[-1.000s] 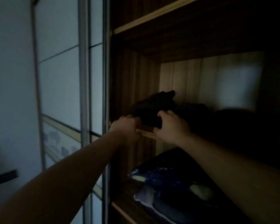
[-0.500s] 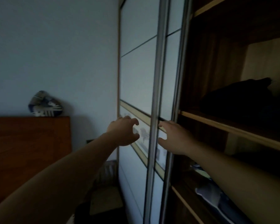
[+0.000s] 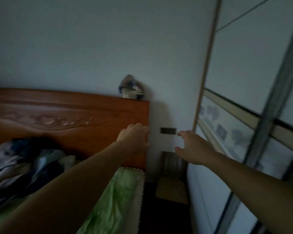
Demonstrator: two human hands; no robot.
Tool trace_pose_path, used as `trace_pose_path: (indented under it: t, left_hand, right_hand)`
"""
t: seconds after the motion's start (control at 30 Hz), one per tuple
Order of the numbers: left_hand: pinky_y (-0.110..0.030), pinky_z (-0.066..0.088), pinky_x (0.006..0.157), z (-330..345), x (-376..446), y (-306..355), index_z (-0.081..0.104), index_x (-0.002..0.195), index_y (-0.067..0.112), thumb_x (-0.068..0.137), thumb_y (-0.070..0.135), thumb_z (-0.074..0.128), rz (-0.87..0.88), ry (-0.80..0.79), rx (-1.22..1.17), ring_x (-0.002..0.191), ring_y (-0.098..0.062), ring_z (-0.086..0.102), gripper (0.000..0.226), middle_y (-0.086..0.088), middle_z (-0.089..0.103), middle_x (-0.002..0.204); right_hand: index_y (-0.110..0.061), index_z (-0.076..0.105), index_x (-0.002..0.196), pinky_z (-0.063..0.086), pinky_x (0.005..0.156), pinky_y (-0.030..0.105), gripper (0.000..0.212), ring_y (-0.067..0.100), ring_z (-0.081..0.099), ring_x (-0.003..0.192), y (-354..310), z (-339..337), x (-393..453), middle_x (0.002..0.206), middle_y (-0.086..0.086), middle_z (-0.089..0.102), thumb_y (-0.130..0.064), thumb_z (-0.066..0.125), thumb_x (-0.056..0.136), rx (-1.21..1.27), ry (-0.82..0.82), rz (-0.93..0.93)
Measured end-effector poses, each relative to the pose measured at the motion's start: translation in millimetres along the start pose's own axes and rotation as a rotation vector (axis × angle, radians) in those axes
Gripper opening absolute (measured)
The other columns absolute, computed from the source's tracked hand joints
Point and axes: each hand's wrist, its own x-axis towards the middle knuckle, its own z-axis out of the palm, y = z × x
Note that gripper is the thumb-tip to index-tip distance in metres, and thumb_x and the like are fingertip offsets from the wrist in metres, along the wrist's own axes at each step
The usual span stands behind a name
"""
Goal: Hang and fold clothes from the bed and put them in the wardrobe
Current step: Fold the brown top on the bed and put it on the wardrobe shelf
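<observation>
Two hands are held out with nothing in them: left hand (image 3: 135,137) loosely curled, right hand (image 3: 191,147) spread with fingers relaxed. A second ago both were pressed on a dark garment on the wardrobe shelf; that garment has been left there and the view has been swung to the bed (image 3: 118,191). One item is judged stored. Clothes (image 3: 24,166) are heaped near the bed's head end, below the headboard (image 3: 66,119). Wardrobe door (image 3: 243,115) is seen at right. Another piece is likely fetched next.

Two hands, left hand (image 3: 135,137) and right hand (image 3: 193,149), one headboard (image 3: 66,119), one clothes pile (image 3: 24,162).
</observation>
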Motion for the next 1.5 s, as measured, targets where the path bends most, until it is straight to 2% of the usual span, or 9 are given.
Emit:
trace_pose_path:
  t: [0.17, 0.27, 0.5, 0.63, 0.93, 1.07, 1.2, 1.33, 1.5]
  left_hand:
    - [-0.043, 0.044, 0.096, -8.9, -76.0, -61.9, 0.043, 0.136, 0.028, 0.084, 0.046, 0.058, -0.287, -0.014, 0.104, 0.124, -0.025, 0.044, 0.057, 0.000, 0.047, 0.134]
    - [-0.045, 0.046, 0.094, -13.1, -141.2, -90.9, 0.050, 0.126, 0.029, 0.085, 0.047, 0.054, -0.478, -0.024, 0.140, 0.120, -0.028, 0.048, 0.046, -0.002, 0.051, 0.127]
    - [-0.038, 0.048, 0.090, -32.2, -303.1, -112.6, 0.052, 0.126, 0.031, 0.080, 0.043, 0.061, -0.840, -0.011, 0.157, 0.119, -0.026, 0.050, 0.048, -0.001, 0.051, 0.130]
    - [-0.039, 0.048, 0.092, -49.3, -383.2, -123.8, 0.053, 0.124, 0.033, 0.078, 0.045, 0.064, -0.986, 0.034, 0.160, 0.118, -0.025, 0.052, 0.049, 0.003, 0.052, 0.130]
    - [-0.038, 0.048, 0.089, -75.3, -559.8, -163.5, 0.049, 0.129, 0.033, 0.081, 0.045, 0.059, -1.169, 0.030, 0.148, 0.119, -0.026, 0.050, 0.051, -0.001, 0.051, 0.133]
    - [-0.032, 0.042, 0.077, -72.8, -620.2, -184.5, 0.049, 0.129, 0.033, 0.083, 0.049, 0.059, -1.201, 0.061, 0.147, 0.117, -0.025, 0.051, 0.050, 0.000, 0.052, 0.129]
    - [-0.033, 0.042, 0.076, -58.5, -656.2, -206.9, 0.054, 0.119, 0.034, 0.082, 0.055, 0.056, -1.241, 0.074, 0.129, 0.113, -0.026, 0.054, 0.043, 0.001, 0.055, 0.121]
    - [-0.037, 0.048, 0.087, -38.7, -673.5, -237.6, 0.054, 0.117, 0.036, 0.079, 0.059, 0.055, -1.289, 0.091, 0.113, 0.115, -0.026, 0.054, 0.044, 0.003, 0.056, 0.124]
    - [-0.041, 0.047, 0.093, 1.2, -678.4, -275.3, 0.051, 0.122, 0.034, 0.079, 0.053, 0.057, -1.374, -0.014, 0.061, 0.121, -0.027, 0.049, 0.047, 0.000, 0.052, 0.129]
  right_hand:
    - [-0.015, 0.038, 0.142, 0.042, 0.097, 0.034, 0.060, 0.024, 0.048, 0.123, -63.6, 41.0, 31.2, 0.140, 0.008, 0.044, -0.041, 0.057, 0.091, 0.148, -0.120, -0.207]
    - [-0.020, 0.040, 0.140, 0.044, 0.098, 0.038, 0.062, 0.022, 0.048, 0.123, -108.6, 67.4, 32.4, 0.138, 0.003, 0.046, -0.047, 0.056, 0.087, 0.166, -0.164, -0.353]
    - [-0.016, 0.041, 0.141, 0.042, 0.095, 0.033, 0.065, 0.025, 0.047, 0.124, -215.5, 107.7, -19.1, 0.140, 0.008, 0.045, -0.043, 0.061, 0.085, 0.243, -0.363, -0.601]
    - [-0.018, 0.039, 0.142, 0.045, 0.098, 0.037, 0.065, 0.026, 0.046, 0.125, -278.3, 119.9, -61.2, 0.143, 0.007, 0.042, -0.044, 0.060, 0.087, 0.274, -0.416, -0.715]
    - [-0.017, 0.037, 0.143, 0.045, 0.097, 0.036, 0.068, 0.027, 0.049, 0.124, -416.0, 150.7, -174.2, 0.142, 0.009, 0.043, -0.043, 0.062, 0.086, 0.154, -0.457, -0.905]
    - [-0.019, 0.035, 0.145, 0.045, 0.097, 0.034, 0.071, 0.027, 0.049, 0.125, -464.8, 164.3, -213.3, 0.145, 0.008, 0.041, -0.044, 0.061, 0.084, 0.086, -0.413, -0.970]
    - [-0.018, 0.039, 0.143, 0.043, 0.100, 0.035, 0.068, 0.026, 0.047, 0.128, -501.9, 183.9, -235.7, 0.147, 0.007, 0.040, -0.044, 0.060, 0.083, 0.021, -0.439, -1.013]
    - [-0.020, 0.042, 0.140, 0.044, 0.097, 0.033, 0.064, 0.026, 0.048, 0.126, -532.0, 210.2, -238.5, 0.143, 0.007, 0.044, -0.044, 0.060, 0.084, -0.022, -0.438, -1.025]
    - [-0.017, 0.042, 0.140, 0.042, 0.099, 0.032, 0.062, 0.025, 0.047, 0.126, -563.3, 264.6, -224.9, 0.141, 0.007, 0.046, -0.041, 0.061, 0.086, -0.050, -0.531, -1.074]
